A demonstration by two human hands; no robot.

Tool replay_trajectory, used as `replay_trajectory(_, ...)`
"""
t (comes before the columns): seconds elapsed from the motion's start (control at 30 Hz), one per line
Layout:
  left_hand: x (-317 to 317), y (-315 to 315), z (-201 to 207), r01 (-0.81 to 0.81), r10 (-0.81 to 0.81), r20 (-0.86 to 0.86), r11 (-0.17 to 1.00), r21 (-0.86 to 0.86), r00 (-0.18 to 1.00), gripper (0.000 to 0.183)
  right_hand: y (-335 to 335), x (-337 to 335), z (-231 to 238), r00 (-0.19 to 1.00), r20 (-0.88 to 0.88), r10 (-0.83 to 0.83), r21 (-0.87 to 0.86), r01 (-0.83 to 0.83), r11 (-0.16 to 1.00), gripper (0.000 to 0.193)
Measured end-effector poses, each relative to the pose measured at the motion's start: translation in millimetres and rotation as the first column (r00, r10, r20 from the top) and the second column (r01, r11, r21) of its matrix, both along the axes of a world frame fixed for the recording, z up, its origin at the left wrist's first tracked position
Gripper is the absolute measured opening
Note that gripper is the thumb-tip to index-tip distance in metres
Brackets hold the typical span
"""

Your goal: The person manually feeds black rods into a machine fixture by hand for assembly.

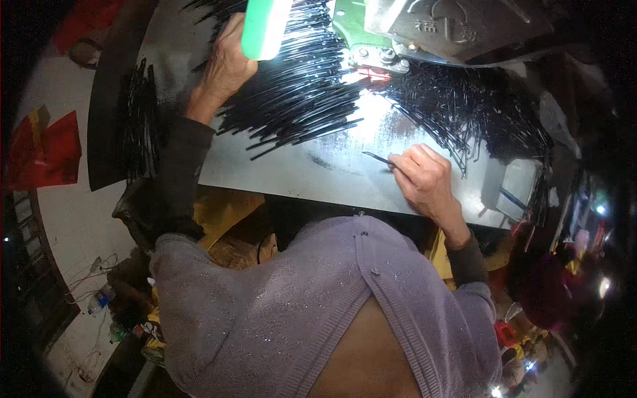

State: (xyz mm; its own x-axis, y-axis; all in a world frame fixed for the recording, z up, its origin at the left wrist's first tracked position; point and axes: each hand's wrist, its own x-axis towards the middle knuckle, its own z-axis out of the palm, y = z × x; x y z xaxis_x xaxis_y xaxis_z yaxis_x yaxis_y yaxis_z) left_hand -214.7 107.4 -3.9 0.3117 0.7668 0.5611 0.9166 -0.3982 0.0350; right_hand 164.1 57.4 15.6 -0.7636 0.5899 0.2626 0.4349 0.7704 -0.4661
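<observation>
My right hand (428, 179) pinches one thin black rod (378, 158) above the pale worktop, its tip pointing left. At the far left of the work area, my left hand (229, 63) is beside a large heap of thin black rods (298, 93). A green and white lamp-like object (265, 30) covers part of that hand, so what its fingertips do is hidden. Right of the heap stands a machine with a green bolted metal part (355, 30). A second, tangled pile of bent black rods (458, 99) lies to its right.
A dark metal machine cover (464, 30) overhangs the back right. At the worktop's right end sits a small clear tray (519, 189). Another bundle of black rods (141, 119) lies at the left. Red sheets (43, 152) are beyond the table's left edge.
</observation>
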Motion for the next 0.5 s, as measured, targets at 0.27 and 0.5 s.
replay_trajectory(0.27, 107, -15, 13, 0.140, -0.164, 0.176, 0.980, 0.142, 0.971, 0.028, 20, -37, -1, 0.917, -0.259, -0.304, -0.310, 0.219, 0.925, 0.010)
replay_trajectory(0.5, 141, -29, 6, 0.092, -0.026, 0.528, 0.991, -0.099, 0.849, 0.023, 34, -56, 1, 0.825, -0.313, -0.470, -0.782, 0.056, 0.621, 0.006)
